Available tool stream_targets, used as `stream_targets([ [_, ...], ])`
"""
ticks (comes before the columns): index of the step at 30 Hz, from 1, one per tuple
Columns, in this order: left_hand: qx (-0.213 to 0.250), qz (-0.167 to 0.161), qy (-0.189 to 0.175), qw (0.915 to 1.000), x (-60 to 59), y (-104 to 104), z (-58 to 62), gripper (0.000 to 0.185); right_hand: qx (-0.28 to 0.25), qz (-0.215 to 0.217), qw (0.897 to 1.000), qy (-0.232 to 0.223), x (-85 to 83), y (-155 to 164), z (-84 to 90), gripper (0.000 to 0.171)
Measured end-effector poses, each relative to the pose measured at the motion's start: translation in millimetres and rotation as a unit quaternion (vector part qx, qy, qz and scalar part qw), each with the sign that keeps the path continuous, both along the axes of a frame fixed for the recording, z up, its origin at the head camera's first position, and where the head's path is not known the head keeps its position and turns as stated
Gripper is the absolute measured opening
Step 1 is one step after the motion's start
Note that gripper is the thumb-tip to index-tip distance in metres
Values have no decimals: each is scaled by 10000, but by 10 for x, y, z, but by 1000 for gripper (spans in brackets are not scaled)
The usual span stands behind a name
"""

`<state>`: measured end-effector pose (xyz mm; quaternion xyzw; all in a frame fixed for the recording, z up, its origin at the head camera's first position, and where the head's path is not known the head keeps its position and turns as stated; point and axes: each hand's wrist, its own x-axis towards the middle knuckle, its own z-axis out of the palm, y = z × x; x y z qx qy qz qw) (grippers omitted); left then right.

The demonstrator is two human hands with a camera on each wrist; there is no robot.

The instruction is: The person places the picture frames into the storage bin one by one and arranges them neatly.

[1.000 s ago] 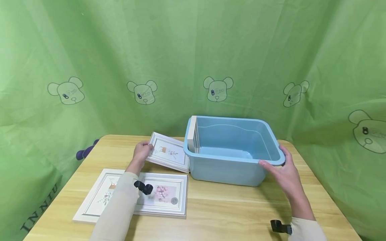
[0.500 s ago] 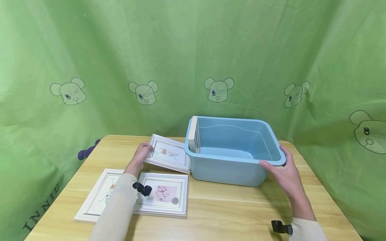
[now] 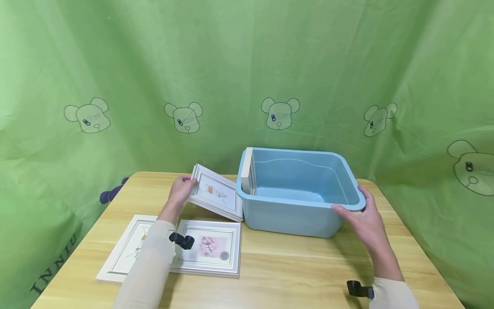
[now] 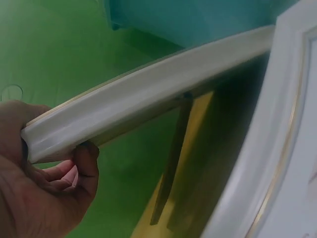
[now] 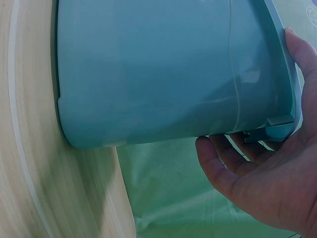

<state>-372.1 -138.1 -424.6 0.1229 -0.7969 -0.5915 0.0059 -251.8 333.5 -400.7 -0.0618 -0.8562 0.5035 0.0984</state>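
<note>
L hand [image 3: 179, 192] is gripping tilted pic frame [image 3: 214, 193] nr back edge of table [image 3: 285, 270], beside blue tub [image 3: 289, 216]; R hand [image 3: 364, 223] is grasping tub's rim, front-R corner. Another frame [image 3: 125, 255] is lying nr table's L edge.

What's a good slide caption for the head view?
The left hand holds a white animal-and-flower picture frame tilted beside a blue plastic tub, gripped by the right hand.

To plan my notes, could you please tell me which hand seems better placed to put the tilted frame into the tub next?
Probably the left hand: it grips the tilted frame by its raised edge, beside the tub. The right hand holds the tub's opposite end, away from that frame.
</note>
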Motion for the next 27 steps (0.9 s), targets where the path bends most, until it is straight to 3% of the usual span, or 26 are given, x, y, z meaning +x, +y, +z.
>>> stream_targets([
  [8, -458, -33, 304, 9985, 35, 70, 163, 50, 7, 14, 10000, 12, -11, 11, -8, 97],
  [21, -574, -276, 254, 9976, 32, 169, 281, 57, 7, 32, 10000, 32, -8, 18, -1, 98],
  [27, -833, -41, 390, 9958, 45, 236, 356, 54, 10, 14, 10000, 17, -2, 11, 6, 98],
])
